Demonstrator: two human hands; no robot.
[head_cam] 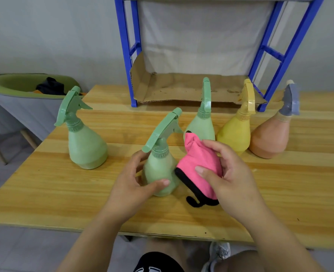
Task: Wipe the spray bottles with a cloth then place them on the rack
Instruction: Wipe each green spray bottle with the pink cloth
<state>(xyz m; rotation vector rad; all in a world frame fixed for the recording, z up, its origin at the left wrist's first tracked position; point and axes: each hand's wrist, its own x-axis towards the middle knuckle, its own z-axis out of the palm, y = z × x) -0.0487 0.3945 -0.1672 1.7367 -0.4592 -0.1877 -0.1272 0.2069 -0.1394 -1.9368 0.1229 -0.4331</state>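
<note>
My left hand (134, 181) grips the body of a green spray bottle (160, 171) that stands on the wooden table (64, 193) in front of me. My right hand (227, 173) holds a pink cloth with a black edge (199, 163) against the bottle's right side. Another green bottle (85, 142) stands to the left. Behind are a third green bottle (201, 124), a yellow bottle (234, 134) and an orange bottle with a grey sprayer (270, 138). The blue rack (127, 55) stands at the back of the table.
A sheet of brown cardboard (172, 89) lies on the rack's bottom shelf. A grey and green chair (15, 103) with dark things in it stands left of the table. My knees and a shoe (219, 252) show below the table's front edge.
</note>
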